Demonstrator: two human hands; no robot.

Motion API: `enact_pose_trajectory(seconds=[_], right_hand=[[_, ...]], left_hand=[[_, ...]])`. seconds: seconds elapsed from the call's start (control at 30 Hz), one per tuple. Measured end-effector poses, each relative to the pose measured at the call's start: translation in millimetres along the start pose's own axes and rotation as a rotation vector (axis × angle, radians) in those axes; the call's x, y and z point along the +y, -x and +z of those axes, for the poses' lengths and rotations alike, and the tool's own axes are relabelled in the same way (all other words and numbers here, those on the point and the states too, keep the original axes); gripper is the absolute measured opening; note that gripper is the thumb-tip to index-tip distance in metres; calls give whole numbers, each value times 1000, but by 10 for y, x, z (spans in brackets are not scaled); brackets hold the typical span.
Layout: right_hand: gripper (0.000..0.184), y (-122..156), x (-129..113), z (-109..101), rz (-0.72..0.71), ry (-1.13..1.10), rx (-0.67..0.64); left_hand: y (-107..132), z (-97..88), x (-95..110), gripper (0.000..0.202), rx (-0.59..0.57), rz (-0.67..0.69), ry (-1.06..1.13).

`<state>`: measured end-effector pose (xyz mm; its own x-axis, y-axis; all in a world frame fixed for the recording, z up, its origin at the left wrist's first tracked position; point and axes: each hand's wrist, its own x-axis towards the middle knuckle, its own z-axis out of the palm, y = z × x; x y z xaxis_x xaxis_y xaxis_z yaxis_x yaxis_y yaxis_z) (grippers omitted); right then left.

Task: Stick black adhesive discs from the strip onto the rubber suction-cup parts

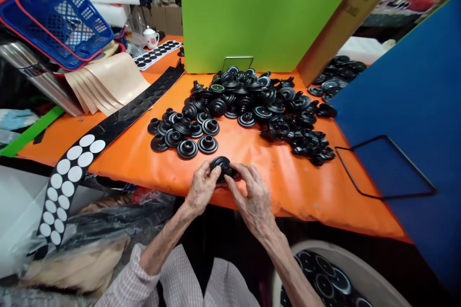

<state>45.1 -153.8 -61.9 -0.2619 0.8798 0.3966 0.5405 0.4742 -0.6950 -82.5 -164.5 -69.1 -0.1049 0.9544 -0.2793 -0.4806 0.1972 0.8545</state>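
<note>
My left hand (200, 188) grips a black, stepped round plastic part (219, 164) just above the table's front edge, thumb on the near side. From the right, my right hand (252, 197) closes its thumb and fingertips on the same part; a small dark piece may sit under those fingers, but I cannot make it out. Behind my left hand stand several similar round parts (187, 148), most with their hollow stems up. Farther back lies a large heap of black round parts (245, 93). Smaller black clip-like pieces (300, 139) are piled to the right.
An orange-covered table (252, 148) spans the view. Green (245, 14) and blue (406, 120) boards stand behind and right. A strip of white round stickers (68, 172) hangs off the left edge. Beside a blue basket (61, 19) are tan sheets (111, 81). A tub (345, 249) holds round parts.
</note>
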Motion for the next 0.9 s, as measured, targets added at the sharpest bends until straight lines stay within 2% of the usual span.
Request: enact_pose_trajectory(seconds=[0.13,0.23,0.3,0.4,0.5,0.6,0.73,0.83,0.9], right_hand=[[27,38,-4,29,8,20,-11],[33,73,-27,2,40,-48,-60],[36,80,-13,-17,134,-118,-36],[46,55,38,-19,363,-253,5],[47,10,54,5,478,-434,-93],[41,-9,21,36,508,-523,-106],[39,14,0,88,514,-508,-55],[38,16,17,131,508,-516,-59],[39,1,26,144,515,-495,-61]], left_hand=[[18,-12,12,40,-43,14,-59],[25,-28,37,44,-66,1,-41],[26,-40,54,48,-77,-20,-14],[30,-57,73,49,-107,-37,-5],[44,-70,84,46,-148,-10,-27],[68,-74,79,45,-166,23,-70],[95,-61,50,45,-116,59,-107],[87,-54,51,42,-88,48,-86],[69,-60,82,41,-123,-1,-11]])
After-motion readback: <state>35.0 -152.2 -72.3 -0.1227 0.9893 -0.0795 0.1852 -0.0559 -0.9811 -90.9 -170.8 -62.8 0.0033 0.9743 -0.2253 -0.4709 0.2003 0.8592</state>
